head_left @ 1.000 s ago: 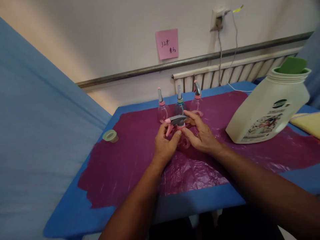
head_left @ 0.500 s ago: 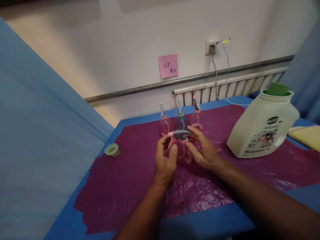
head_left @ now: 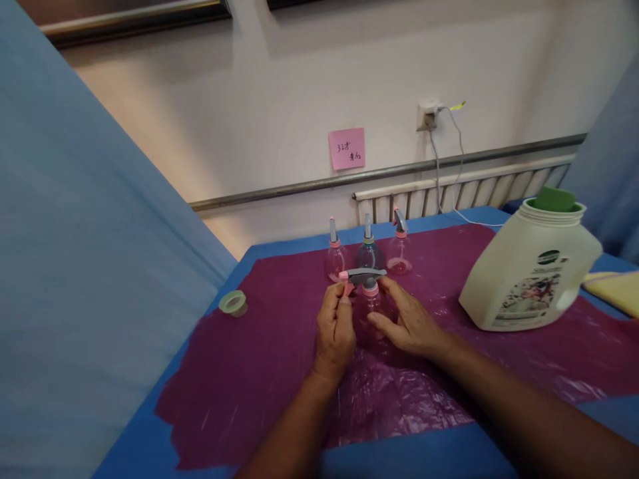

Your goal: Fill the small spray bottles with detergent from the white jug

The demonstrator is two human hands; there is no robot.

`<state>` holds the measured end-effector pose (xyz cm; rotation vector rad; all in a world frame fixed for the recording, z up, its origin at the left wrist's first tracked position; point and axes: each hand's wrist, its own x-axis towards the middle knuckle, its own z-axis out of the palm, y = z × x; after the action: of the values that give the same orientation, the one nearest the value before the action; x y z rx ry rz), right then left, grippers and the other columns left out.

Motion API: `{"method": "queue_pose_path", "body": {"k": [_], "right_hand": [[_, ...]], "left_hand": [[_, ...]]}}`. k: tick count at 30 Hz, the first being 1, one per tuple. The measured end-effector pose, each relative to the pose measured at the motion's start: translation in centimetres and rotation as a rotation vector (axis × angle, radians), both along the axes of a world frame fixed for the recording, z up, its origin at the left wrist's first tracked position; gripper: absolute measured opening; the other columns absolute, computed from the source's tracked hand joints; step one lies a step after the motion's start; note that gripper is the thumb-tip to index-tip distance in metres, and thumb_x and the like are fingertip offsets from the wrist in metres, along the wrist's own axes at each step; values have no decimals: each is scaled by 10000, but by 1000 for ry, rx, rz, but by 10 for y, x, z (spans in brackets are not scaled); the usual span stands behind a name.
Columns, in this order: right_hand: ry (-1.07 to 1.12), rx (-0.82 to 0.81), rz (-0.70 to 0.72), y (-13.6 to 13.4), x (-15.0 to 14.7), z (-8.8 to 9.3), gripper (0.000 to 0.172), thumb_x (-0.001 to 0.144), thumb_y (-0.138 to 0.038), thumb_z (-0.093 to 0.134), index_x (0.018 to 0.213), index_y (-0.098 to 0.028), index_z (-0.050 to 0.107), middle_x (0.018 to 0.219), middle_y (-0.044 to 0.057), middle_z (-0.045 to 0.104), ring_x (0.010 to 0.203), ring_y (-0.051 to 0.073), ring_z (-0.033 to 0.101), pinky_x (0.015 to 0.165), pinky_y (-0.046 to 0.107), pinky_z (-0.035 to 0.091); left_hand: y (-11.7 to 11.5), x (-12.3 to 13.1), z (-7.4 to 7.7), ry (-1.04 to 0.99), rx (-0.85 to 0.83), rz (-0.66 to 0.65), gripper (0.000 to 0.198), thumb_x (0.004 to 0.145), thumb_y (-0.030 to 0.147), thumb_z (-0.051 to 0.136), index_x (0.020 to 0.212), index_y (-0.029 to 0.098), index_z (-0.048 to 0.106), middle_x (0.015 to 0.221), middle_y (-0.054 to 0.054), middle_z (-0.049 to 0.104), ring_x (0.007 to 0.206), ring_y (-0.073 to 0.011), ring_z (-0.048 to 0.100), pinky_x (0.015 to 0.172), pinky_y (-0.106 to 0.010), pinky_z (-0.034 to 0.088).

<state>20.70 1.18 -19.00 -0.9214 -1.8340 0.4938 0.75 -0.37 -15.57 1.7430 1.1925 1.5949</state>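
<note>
Between my hands stands a pink spray bottle (head_left: 370,305) with a grey and pink trigger head (head_left: 367,274), its nozzle pointing left. My left hand (head_left: 335,332) pinches the pink trigger between thumb and fingers. Curved around the right side of the bottle is my right hand (head_left: 412,322), with the thumb in front and the fingers by the neck. Just behind are a clear pink spray bottle (head_left: 336,259), a teal spray bottle (head_left: 369,253) and another pink spray bottle (head_left: 399,256) with some pink liquid at its bottom.
A large cream jug (head_left: 529,279) with a green scoop (head_left: 554,198) in its mouth stands right. A small pale green cup (head_left: 233,303) sits left. Purple plastic sheeting (head_left: 259,366) covers the blue table. A yellow cloth (head_left: 614,291) lies far right; a blue curtain (head_left: 100,233) hangs left.
My left fingers have closed on the trigger, and my right hand has shifted lower along the bottle. The view has tilted up slightly, so everything appears lower.
</note>
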Motion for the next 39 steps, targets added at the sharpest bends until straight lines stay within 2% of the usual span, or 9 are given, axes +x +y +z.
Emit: {"method": "queue_pose_path", "body": {"k": [4, 11, 16, 19, 24, 34, 39], "right_hand": [[-22, -33, 27, -2, 0, 3, 609, 1064, -432, 734, 1613, -263, 531, 1557, 191, 729, 1427, 413, 727, 1203, 649, 599], [-7, 48, 10, -3, 0, 6, 519, 1077, -379, 716, 1565, -257, 588, 1512, 173, 749, 1384, 381, 741, 1171, 583, 618], [12, 70, 10, -4, 0, 11, 458, 1077, -337, 721, 1522, -275, 633, 1453, 131, 769, 1331, 351, 748, 1168, 545, 607], [24, 93, -6, -4, 0, 10, 466, 1078, -327, 726, 1532, -291, 625, 1465, 121, 757, 1347, 347, 733, 1167, 535, 601], [11, 129, -17, -3, 0, 8, 417, 1094, -325, 720, 1498, -278, 632, 1444, 132, 756, 1329, 346, 732, 1125, 526, 616], [3, 168, 10, -4, 0, 13, 309, 1126, -295, 688, 1434, -276, 678, 1400, 118, 771, 1288, 322, 732, 1110, 492, 613], [23, 175, 30, -5, 1, 15, 267, 1143, -300, 688, 1409, -285, 692, 1397, 103, 768, 1283, 308, 723, 1113, 472, 596]], "left_hand": [[2, 0, 0, 13, 19, 8, 322, 1190, 422, 522, 1285, 278, 794, 1259, -93, 810, 1168, -276, 765, 1085, -413, 609], [8, 1, -11, -65, -9, 56, 289, 1187, 459, 593, 1281, 268, 789, 1225, -78, 820, 1144, -252, 778, 1065, -382, 595], [12, 3, -16, -122, -32, 95, 322, 1160, 497, 642, 1308, 248, 780, 1298, -88, 819, 1200, -250, 778, 1101, -387, 588], [16, 3, -19, -154, -66, 130, 327, 1123, 507, 691, 1296, 239, 765, 1285, -94, 819, 1158, -246, 785, 1025, -371, 604], [19, 1, -20, -168, -125, 186, 318, 1058, 507, 757, 1214, 232, 729, 1128, -70, 796, 1002, -227, 775, 914, -352, 598], [20, 1, -22, -180, -129, 156, 305, 1067, 496, 736, 1227, 237, 717, 1137, -75, 788, 1029, -233, 776, 918, -355, 600], [19, 4, -22, -199, -98, 132, 287, 1070, 475, 743, 1243, 247, 724, 1180, -80, 793, 1097, -235, 784, 997, -376, 615]]}}
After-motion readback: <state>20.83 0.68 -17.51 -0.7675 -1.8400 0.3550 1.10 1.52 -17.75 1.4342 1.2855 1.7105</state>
